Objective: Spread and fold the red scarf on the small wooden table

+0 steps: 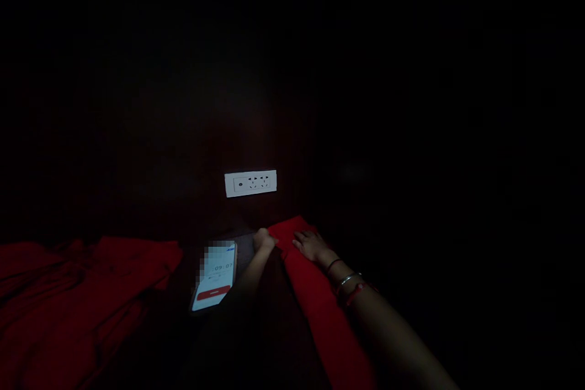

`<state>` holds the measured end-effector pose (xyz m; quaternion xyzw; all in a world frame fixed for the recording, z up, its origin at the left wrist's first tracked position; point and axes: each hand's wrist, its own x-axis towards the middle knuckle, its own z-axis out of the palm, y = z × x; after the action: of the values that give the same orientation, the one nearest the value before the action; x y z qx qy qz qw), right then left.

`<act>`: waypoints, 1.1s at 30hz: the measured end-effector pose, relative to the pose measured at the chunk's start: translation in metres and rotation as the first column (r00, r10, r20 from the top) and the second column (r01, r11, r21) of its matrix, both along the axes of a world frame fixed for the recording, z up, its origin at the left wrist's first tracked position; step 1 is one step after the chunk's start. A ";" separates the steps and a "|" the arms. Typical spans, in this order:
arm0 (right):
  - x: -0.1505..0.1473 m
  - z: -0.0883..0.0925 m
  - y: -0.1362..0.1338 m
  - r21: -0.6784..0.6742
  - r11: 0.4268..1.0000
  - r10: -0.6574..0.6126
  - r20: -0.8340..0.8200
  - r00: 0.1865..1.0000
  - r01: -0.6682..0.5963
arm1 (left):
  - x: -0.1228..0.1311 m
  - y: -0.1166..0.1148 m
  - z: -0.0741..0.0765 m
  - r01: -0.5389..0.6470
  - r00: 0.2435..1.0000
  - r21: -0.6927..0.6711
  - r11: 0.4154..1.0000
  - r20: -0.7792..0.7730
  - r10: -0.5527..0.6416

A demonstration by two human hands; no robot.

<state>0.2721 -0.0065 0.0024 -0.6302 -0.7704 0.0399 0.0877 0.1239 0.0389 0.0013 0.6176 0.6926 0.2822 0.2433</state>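
Observation:
A long strip of folded red cloth [315, 311] runs from below the wall toward the lower right. My right hand [311, 246] lies flat on its far part, fingers stretched out and spread. At the cloth's far left edge, my left hand [264, 239] is closed, with the edge of the fabric at its fingertips; the fingers' inner side is hidden. Bracelets circle my right wrist.
A lit phone [217, 280] lies left of my left forearm. More rumpled red fabric [82, 304] spreads over the lower left. A white socket panel [251, 183] is on the dark wall ahead. Deep shadow hides most surroundings.

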 end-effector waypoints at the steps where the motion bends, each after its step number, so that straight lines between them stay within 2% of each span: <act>1: 0.000 -0.001 0.000 0.003 1.000 -0.003 0.009 1.000 0.003 | 0.001 0.002 0.000 -0.002 0.999 0.007 1.000 -0.033 0.002; 7: 0.006 0.007 0.013 0.014 0.999 -0.032 0.014 0.999 0.031 | 0.012 -0.004 0.001 0.065 0.982 0.050 0.997 -0.180 -0.055; 10: 0.008 0.005 0.021 -0.084 0.991 -0.106 0.022 0.994 0.108 | 0.010 -0.012 -0.006 0.133 0.957 0.105 0.986 -0.271 -0.100; 13: 0.009 0.000 0.025 -0.157 0.972 -0.170 0.048 0.984 0.176 | -0.001 -0.015 -0.013 0.210 0.889 0.000 0.978 -0.416 -0.191; 15: 0.009 0.002 0.026 -0.169 0.967 -0.184 0.066 0.981 0.193 | -0.008 -0.014 -0.015 0.209 0.850 -0.081 0.974 -0.478 -0.222; 17: 0.008 0.007 0.028 -0.162 0.970 -0.169 0.078 0.983 0.180 | -0.012 -0.014 -0.012 0.207 0.847 -0.097 0.974 -0.481 -0.228; 21: 0.002 0.019 0.036 -0.079 0.996 -0.037 0.062 0.997 0.042 | -0.005 -0.016 -0.001 0.280 0.851 0.051 0.959 -0.476 -0.223; 24: -0.001 0.016 0.046 -0.109 0.992 0.071 0.052 0.996 -0.065 | 0.003 -0.015 -0.001 0.391 0.808 -0.057 0.919 -0.458 -0.372; 26: -0.001 0.010 0.051 -0.166 0.985 0.067 0.059 0.996 -0.056 | 0.005 -0.012 -0.005 0.403 0.790 -0.160 0.901 -0.435 -0.431; 30: 0.005 -0.002 0.059 -0.223 0.973 -0.044 0.097 0.994 0.065 | 0.002 -0.010 -0.010 0.383 0.802 -0.215 0.899 -0.405 -0.438; 31: 0.006 -0.002 0.059 -0.225 0.970 -0.065 0.107 0.992 0.087 | 0.001 -0.010 -0.010 0.376 0.816 -0.203 0.904 -0.391 -0.427; 33: 0.007 -0.001 0.059 -0.214 0.970 -0.088 0.118 0.989 0.112 | 0.000 -0.011 -0.007 0.303 0.893 -0.114 0.946 -0.315 -0.323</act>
<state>0.2794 0.0521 0.0017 -0.6753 -0.7321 0.0866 -0.0225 0.1242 0.0284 -0.0058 0.7515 0.6234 0.1108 0.1853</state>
